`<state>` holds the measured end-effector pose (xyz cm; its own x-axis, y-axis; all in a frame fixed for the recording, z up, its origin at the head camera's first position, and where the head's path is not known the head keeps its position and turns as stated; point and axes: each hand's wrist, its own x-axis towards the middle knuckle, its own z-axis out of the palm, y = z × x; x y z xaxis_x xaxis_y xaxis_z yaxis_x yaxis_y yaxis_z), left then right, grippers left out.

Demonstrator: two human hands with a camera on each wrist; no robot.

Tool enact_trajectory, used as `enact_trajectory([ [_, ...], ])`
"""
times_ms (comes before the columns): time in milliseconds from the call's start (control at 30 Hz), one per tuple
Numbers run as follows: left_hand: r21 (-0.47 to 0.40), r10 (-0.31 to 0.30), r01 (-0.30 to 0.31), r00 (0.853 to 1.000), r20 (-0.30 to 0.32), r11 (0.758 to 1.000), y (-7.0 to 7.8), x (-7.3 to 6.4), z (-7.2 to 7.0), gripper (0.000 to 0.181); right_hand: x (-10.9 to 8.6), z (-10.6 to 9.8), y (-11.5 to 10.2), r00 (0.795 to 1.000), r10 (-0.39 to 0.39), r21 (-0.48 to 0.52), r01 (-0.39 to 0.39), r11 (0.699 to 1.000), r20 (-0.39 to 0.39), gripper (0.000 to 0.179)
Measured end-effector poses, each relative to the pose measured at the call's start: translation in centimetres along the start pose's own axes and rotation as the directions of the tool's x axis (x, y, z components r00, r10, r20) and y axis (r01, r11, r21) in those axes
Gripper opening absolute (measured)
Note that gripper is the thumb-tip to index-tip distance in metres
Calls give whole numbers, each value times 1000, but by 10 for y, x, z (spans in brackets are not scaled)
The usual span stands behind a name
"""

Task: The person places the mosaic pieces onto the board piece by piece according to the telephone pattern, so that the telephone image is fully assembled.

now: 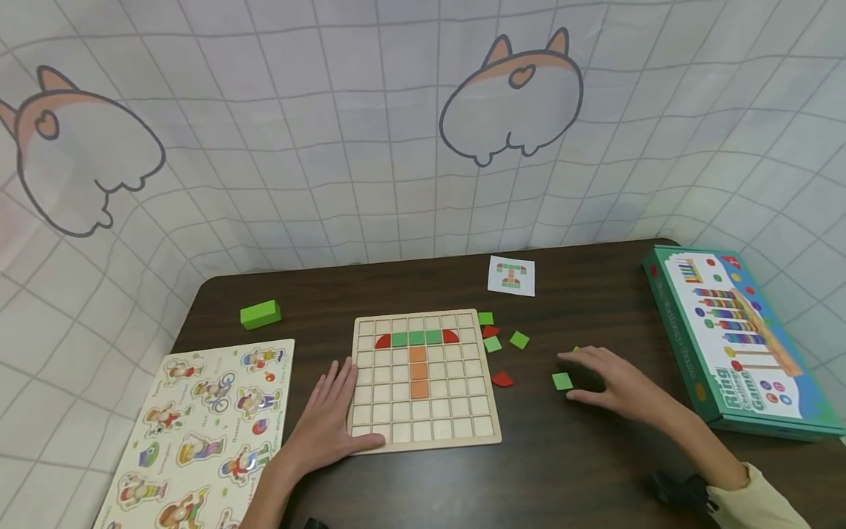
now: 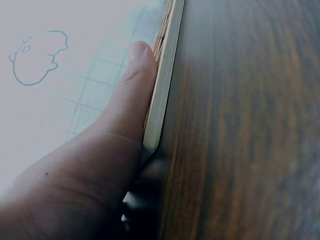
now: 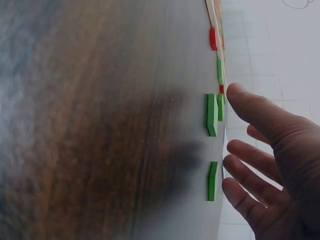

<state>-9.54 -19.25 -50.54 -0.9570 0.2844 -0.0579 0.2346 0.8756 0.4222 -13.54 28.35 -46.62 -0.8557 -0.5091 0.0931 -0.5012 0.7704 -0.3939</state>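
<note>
My left hand (image 1: 328, 419) rests at the left edge of a wooden grid board (image 1: 489, 426), fingers spread along its side and thumb over the front corner. In the left wrist view the thumb (image 2: 132, 85) lies along the board's edge. On the board, a row of green square tiles (image 1: 416, 338) runs between two red quarter-round tiles (image 1: 383, 341), above a column of orange square tiles (image 1: 419, 371). My right hand (image 1: 611, 382) hovers with parted fingers close over a loose green square tile (image 1: 562, 381). Another green tile (image 3: 212, 181) lies under its fingers, mostly hidden in the head view.
Several green tiles (image 1: 519, 339) and red tiles (image 1: 502, 379) lie right of the board. A pattern card (image 1: 529, 286) lies behind them. At left are a green block (image 1: 261, 314) and a picture puzzle board (image 1: 175, 419); a green game box (image 1: 747, 345) stands at right.
</note>
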Motion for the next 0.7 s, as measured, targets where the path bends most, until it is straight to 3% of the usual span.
enact_trajectory([
  [467,-8,-9,9,1000,6,1000,0,1,0,124,2,1,-2,999,10,21,-11,1000,53,55],
  [700,-4,-7,7,1000,3,1000,0,1,0,124,3,4,-2,996,-88,-33,89,996,21,35],
])
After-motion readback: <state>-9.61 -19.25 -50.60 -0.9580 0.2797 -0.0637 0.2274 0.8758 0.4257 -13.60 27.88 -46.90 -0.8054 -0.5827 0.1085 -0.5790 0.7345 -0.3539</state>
